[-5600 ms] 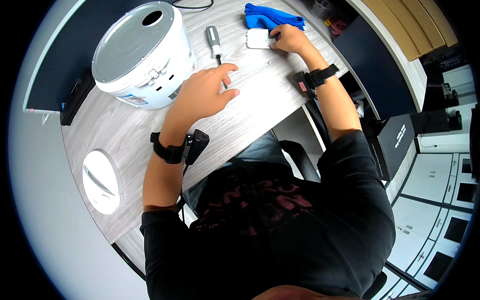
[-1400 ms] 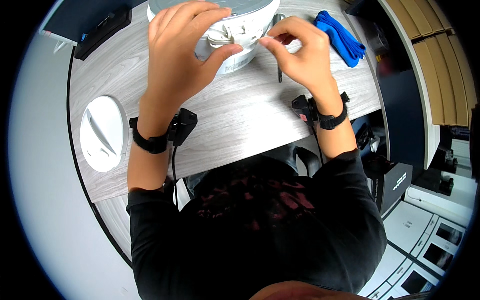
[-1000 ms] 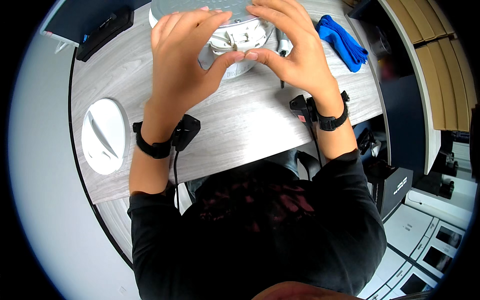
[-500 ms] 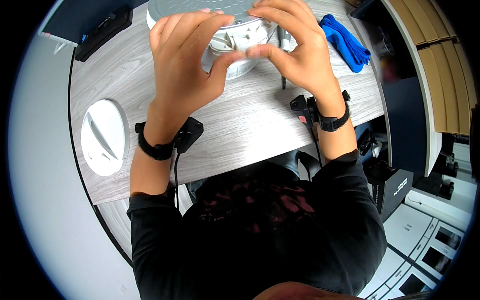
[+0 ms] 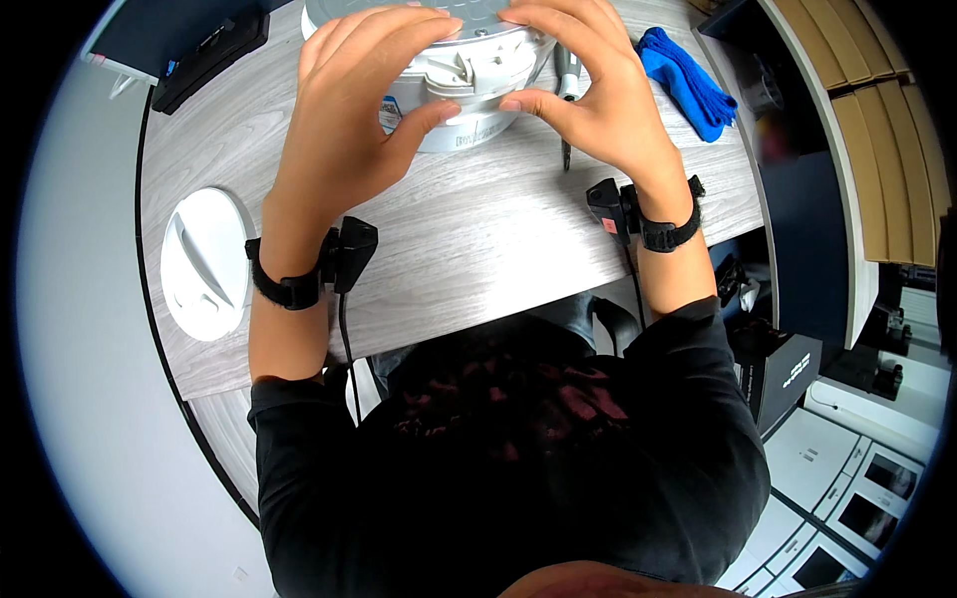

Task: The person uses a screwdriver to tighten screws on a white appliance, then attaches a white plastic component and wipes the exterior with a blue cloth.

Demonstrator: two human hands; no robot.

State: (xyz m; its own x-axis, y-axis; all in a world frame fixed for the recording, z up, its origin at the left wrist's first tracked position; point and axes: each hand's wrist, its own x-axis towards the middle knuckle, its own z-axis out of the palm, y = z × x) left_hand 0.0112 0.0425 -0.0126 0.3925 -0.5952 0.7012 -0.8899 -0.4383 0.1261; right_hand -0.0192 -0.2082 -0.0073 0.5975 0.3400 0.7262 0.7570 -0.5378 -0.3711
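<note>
A round white appliance [image 5: 488,72] with a grey patterned metal plate [image 5: 486,22] on top stands at the far middle of the table, partly cut off by the upper edge. My left hand [image 5: 349,115] curves around its left front, fingers on the plate's rim and thumb low against the white side. From the right, my right hand [image 5: 608,105] mirrors that grip, with its thumb tip just below a white latch-like part. Beside it lies a slim screwdriver-like tool [image 5: 567,85] with a dark tip. Each wrist wears a black strap with a small device.
On the left of the table lies a white oval cover [image 5: 189,299] with a recessed curve. A folded blue cloth [image 5: 688,85] rests at the far right. A shelf unit [image 5: 802,219] borders the right side, and a black device [image 5: 214,60] sits at the far left.
My thumbs, which were nearly touching at the appliance's front, are now apart. My left wrist has shifted left, and more of the white latch-like part shows.
</note>
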